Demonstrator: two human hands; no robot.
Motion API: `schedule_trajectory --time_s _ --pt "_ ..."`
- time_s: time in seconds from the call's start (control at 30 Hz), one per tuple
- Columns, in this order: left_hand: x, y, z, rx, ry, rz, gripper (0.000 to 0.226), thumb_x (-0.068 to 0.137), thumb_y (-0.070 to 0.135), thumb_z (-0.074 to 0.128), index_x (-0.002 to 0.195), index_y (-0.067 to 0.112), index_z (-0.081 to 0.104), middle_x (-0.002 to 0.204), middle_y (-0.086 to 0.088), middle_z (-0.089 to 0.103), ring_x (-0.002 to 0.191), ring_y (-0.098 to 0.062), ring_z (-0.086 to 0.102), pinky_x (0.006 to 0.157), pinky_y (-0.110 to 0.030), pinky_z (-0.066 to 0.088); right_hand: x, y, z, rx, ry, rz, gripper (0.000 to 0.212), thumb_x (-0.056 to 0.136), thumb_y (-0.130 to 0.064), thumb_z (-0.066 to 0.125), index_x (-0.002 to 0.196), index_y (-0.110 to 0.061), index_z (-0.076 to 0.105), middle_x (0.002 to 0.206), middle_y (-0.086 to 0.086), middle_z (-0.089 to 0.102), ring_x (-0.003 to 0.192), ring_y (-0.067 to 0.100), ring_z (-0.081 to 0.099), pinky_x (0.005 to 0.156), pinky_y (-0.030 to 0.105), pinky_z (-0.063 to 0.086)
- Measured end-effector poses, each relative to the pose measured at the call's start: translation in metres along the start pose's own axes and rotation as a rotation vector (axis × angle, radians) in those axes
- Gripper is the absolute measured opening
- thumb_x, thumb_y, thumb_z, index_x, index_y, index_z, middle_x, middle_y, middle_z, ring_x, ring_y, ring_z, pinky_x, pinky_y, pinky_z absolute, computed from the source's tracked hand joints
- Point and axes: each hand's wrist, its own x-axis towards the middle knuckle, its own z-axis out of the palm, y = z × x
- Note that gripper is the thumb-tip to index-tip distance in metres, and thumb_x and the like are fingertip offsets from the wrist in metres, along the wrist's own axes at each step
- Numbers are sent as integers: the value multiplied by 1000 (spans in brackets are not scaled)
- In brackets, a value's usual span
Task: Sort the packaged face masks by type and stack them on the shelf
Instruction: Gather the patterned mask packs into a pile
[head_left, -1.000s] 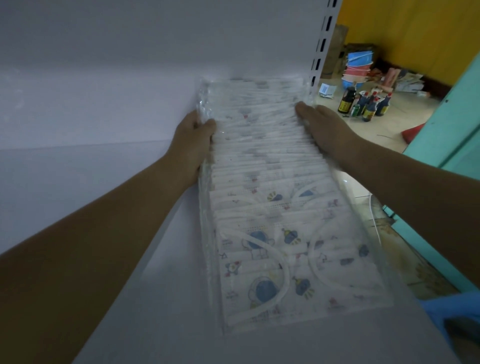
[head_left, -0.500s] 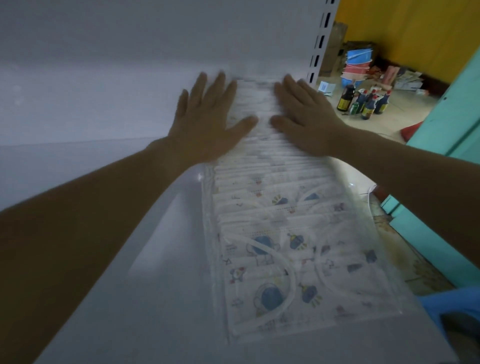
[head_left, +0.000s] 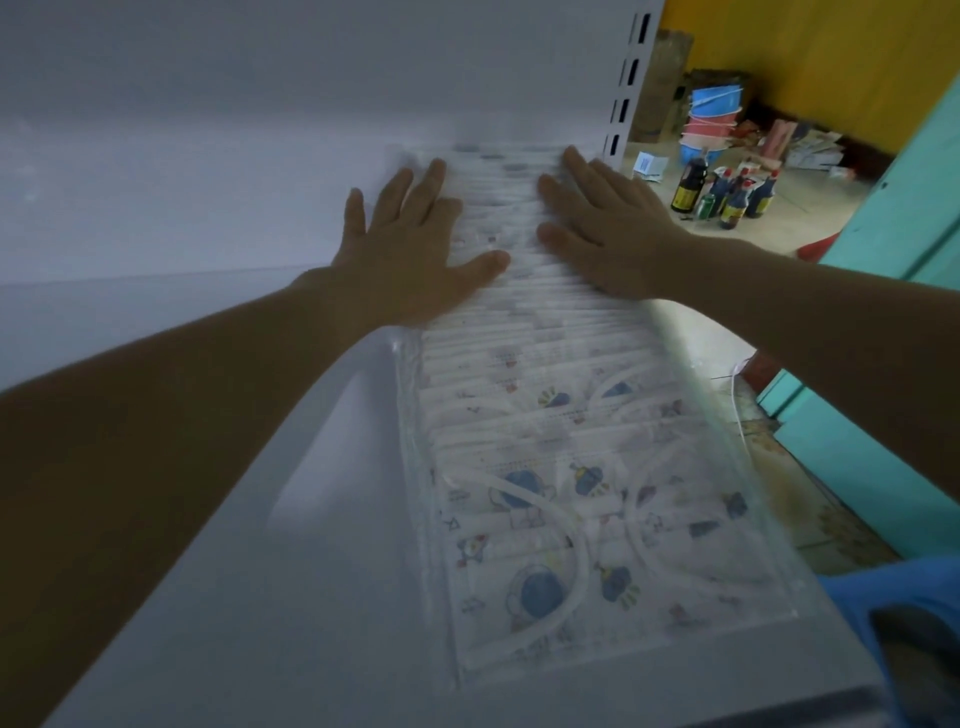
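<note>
At the far end of the shelf, my left hand and right hand press flat, fingers straight and gripping nothing, on the overlapped row of packaged face masks; uneven pressure could slide the slick packs sideways off the right edge.

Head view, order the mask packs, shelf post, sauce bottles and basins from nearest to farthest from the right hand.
1. mask packs: directly under the right hand, which presses flat on them.
2. shelf post: upright, just beyond the hand.
3. sauce bottles: on the floor, farther right.
4. basins: stacked behind the bottles, farthest back.
</note>
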Motion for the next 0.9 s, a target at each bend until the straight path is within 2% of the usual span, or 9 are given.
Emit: schedule_trajectory --time_s 0.17,0.33,0.43,0.5,0.6,0.67,0.73,0.8,0.9 --pt "0 -1 0 21 -31 5 79 86 70 25 149 22 17 158 5 -6 145 -15 -9 114 -47 -8 -1 -2 -1 -23 -70 29 60 99 -48 17 150 -23 0 157 4 -13 145 23 -7 116 41 -1" --pt "2 -3 0 62 83 46 82 88 67 22 150 18 2 158 4 -8 145 -16 -9 115 -45 -7 1 -3 -2 -15 31 4 64 99 -48 20 150 -17 -5 157 3 -13 145 20 -8 116 40 -3" --pt "8 -1 3 5 24 12 82 89 67 22 150 16 2 158 4 -9 145 -15 -9 116 -44 -6 4 -2 0 13 -31 4 61 100 -46 19 150 -18 -2 157 1 -12 145 18 -8 116 41 -4" --pt "6 -6 7 -137 138 16 83 89 66 30 150 13 9 159 -1 2 146 -17 2 117 -40 0 0 1 1 217 66 18 62 100 -42 28 150 -15 3 158 3 -4 146 18 -2 116 37 0" --pt "-2 -24 18 -667 402 -114 73 87 46 50 144 7 27 149 -13 27 135 -23 31 109 -26 26 -8 6 3 947 233 239 66 95 -35 48 149 -17 15 157 4 11 144 19 11 113 34 15" --pt "-8 -28 24 -1036 287 -280 61 92 31 57 144 14 29 142 -7 33 120 -16 43 94 -21 41 -11 9 6 1364 143 401 68 89 -38 52 148 -20 22 154 4 20 135 21 29 99 30 32" --pt "-8 -28 29 -1175 169 -303 55 94 26 54 143 20 31 132 1 45 111 -12 53 95 -24 46 -11 8 13 1390 51 443 64 89 -38 48 147 -23 25 151 6 27 126 24 40 83 26 39" --pt "-6 -25 27 -1210 131 -272 50 95 22 51 142 21 32 111 9 56 94 -5 60 83 -17 51 -6 9 18 1319 41 440 62 90 -31 47 147 -28 22 149 7 31 117 25 47 80 27 42" --pt "-4 -24 22 -1267 105 -274 50 97 19 48 142 19 30 99 10 58 80 0 59 71 -14 50 0 9 19 1295 16 430 66 87 -29 51 147 -30 23 141 5 42 88 15 56 56 16 45"
